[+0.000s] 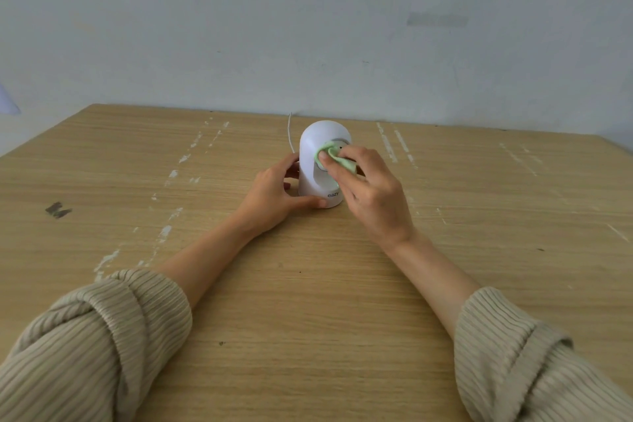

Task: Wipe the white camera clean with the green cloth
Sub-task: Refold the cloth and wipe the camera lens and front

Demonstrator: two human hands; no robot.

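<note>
The white camera (317, 147) stands upright on the wooden table (239, 284), near the far middle. My left hand (274, 197) wraps its base from the left, thumb along the front bottom edge. My right hand (371, 192) pinches the small green cloth (337, 158) and presses it against the lens recess on the camera's front. The cloth and my fingers hide most of the lens.
A thin white cable (290, 132) runs from behind the camera toward the wall (308, 27). The tabletop carries white paint scuffs (164, 233) and a dark mark (58, 210) at the left.
</note>
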